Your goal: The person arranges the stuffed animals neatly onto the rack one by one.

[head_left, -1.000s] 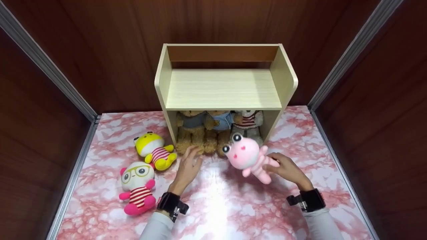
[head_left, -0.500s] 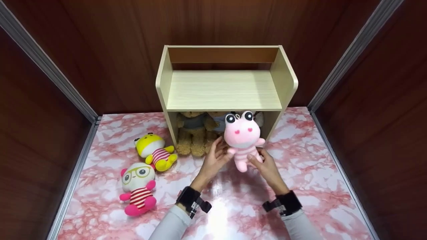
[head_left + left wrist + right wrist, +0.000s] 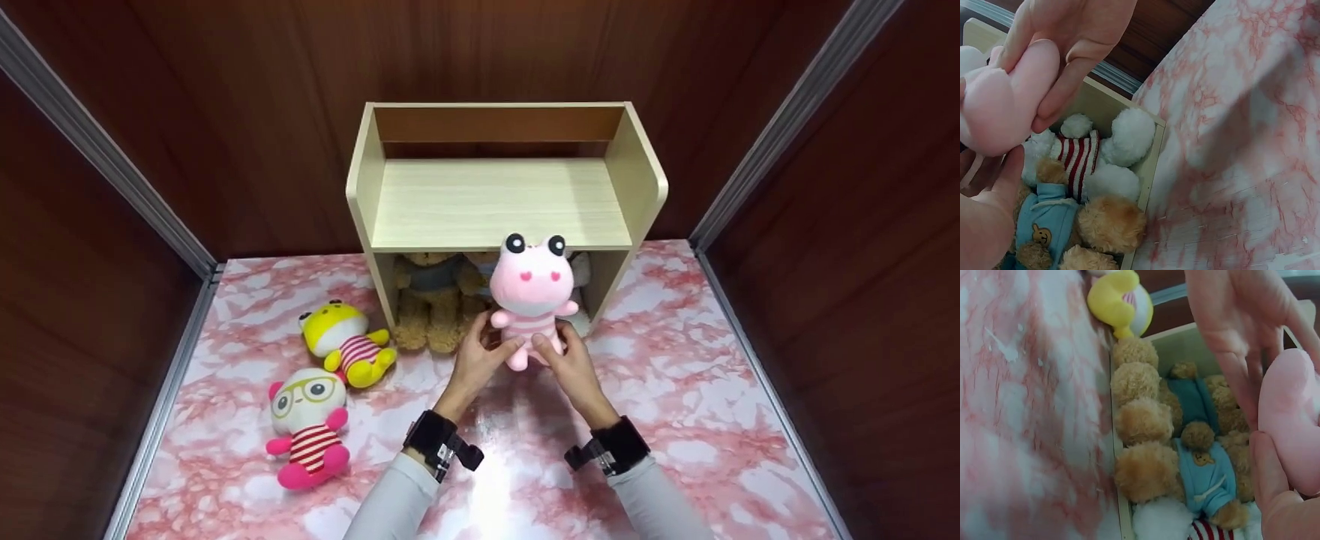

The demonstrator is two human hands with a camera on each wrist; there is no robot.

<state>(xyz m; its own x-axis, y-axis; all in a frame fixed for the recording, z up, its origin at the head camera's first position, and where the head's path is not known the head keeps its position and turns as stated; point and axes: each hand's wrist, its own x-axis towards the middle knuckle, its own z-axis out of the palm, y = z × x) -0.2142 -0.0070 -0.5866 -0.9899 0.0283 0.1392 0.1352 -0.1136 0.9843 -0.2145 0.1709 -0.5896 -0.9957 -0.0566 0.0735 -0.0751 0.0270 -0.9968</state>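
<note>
A pink plush frog [image 3: 532, 289] with big black eyes, heart cheeks and a striped body is held upright in front of the shelf's lower compartment. My left hand [image 3: 477, 364] grips its lower body from the left, thumb on the front. From the right, my right hand [image 3: 576, 369] grips the same lower part, thumb also in front. The fingers behind the toy are mostly hidden. Its pink legs [image 3: 1002, 107] show close up between the hands in the left wrist view.
The pale wooden shelf [image 3: 499, 199] holds plush bears below: one in a grey-blue top [image 3: 436, 274], one in a light-blue hoodie [image 3: 1204, 472], and a white one in red stripes [image 3: 1077, 163]. A yellow plush frog [image 3: 349, 343] and pink-and-white plush panda [image 3: 309, 427] lie left on the marbled surface [image 3: 697, 420].
The pink plush frog has moved left and up, turning from tilted to upright. My left hand has come over from near the bears' feet and taken hold of it beside the right hand.
</note>
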